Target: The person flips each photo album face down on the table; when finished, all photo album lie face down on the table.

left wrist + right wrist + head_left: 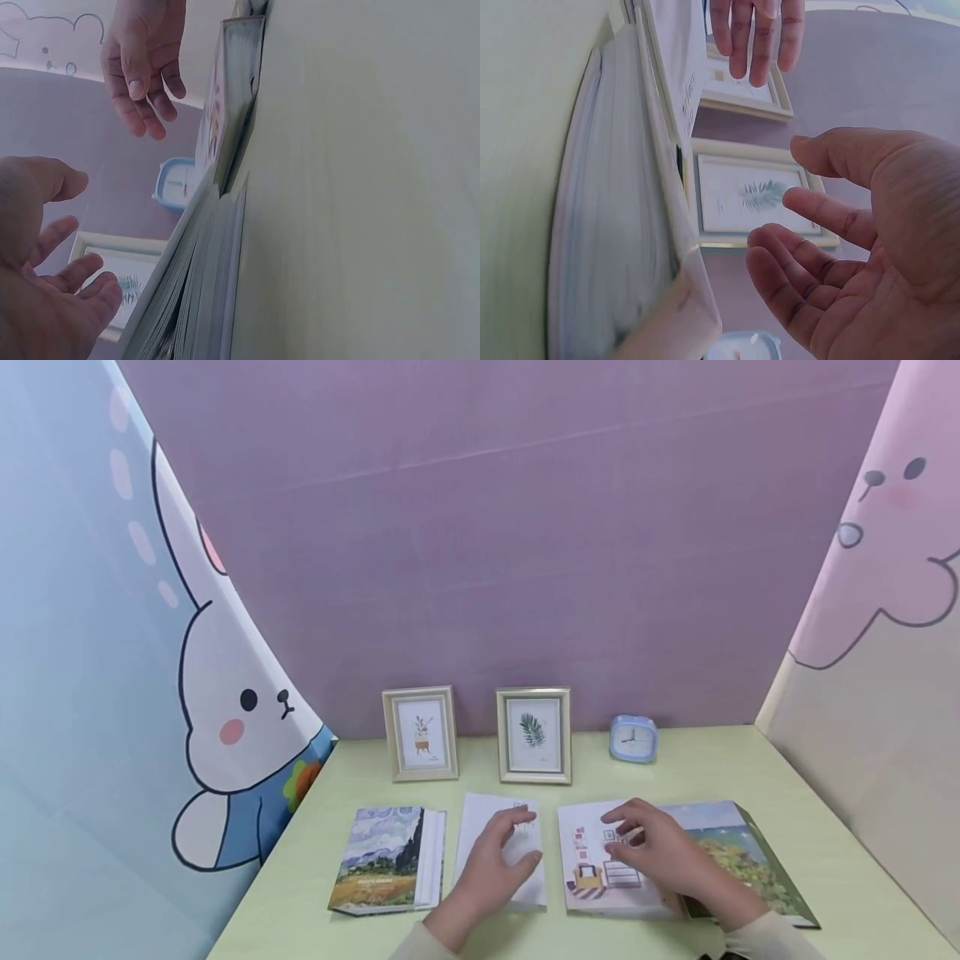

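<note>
My left hand (498, 860) hovers over a white-covered book (480, 822), its thumb apart from its loosely bent fingers and nothing between them. Above a book with a room drawing on its cover (588, 868) is my right hand (656, 843), also holding nothing. Both wrist views show a gap between each hand and the books. At the far left lies a thick notebook with a wheat-field painting (378, 860). On the right, partly hidden by my right hand and forearm, lies a book with a seaside flower painting (738, 852); the room-drawing book seems to overlap its left edge.
Behind the books stand a picture frame with a potted plant (422, 735), a frame with a green leaf (534, 735) and a blue alarm clock (633, 739). A purple backdrop (480, 552) rises at the back of the pale green table (345, 777), with cartoon-printed curtains at both sides.
</note>
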`<control>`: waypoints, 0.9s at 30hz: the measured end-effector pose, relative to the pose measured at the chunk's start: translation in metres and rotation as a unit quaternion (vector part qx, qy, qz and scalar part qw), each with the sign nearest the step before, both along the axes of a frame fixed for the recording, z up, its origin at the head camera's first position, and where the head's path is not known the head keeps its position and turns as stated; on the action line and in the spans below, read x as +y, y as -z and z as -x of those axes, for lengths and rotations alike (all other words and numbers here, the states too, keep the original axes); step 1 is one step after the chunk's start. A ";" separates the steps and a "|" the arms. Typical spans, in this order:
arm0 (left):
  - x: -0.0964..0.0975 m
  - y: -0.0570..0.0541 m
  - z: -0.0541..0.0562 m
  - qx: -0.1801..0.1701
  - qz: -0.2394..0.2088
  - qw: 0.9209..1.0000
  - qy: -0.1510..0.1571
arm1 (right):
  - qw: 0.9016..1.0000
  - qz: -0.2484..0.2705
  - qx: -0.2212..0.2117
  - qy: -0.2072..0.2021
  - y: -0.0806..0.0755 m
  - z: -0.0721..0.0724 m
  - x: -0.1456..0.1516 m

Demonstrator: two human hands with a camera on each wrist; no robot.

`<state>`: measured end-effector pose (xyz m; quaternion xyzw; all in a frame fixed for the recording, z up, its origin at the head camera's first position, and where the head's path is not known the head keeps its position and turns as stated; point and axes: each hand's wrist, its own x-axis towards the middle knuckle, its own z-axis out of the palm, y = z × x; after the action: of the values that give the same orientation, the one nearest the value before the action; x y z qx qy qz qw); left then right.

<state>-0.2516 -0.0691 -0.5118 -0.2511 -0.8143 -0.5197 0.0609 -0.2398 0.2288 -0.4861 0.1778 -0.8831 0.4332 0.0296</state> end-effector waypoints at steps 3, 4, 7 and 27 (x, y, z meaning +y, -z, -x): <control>-0.009 0.000 0.001 -0.006 -0.005 1.000 -0.009 | 1.000 -0.001 -0.007 -0.009 0.000 0.003 -0.007; -0.012 0.000 0.001 -0.008 -0.006 1.000 -0.012 | 1.000 -0.002 -0.010 -0.011 -0.001 0.004 -0.010; -0.021 0.001 0.002 -0.012 -0.008 0.999 -0.029 | 1.000 -0.005 -0.011 -0.021 -0.002 0.005 -0.018; -0.065 0.007 0.000 -0.080 -0.083 0.989 -0.097 | 0.998 -0.010 -0.024 -0.062 0.000 0.012 -0.066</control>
<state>-0.2512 -0.1343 -0.5186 -0.1228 -0.7913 -0.5953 0.0666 -0.2520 0.1624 -0.4864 0.2221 -0.8749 0.4298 -0.0201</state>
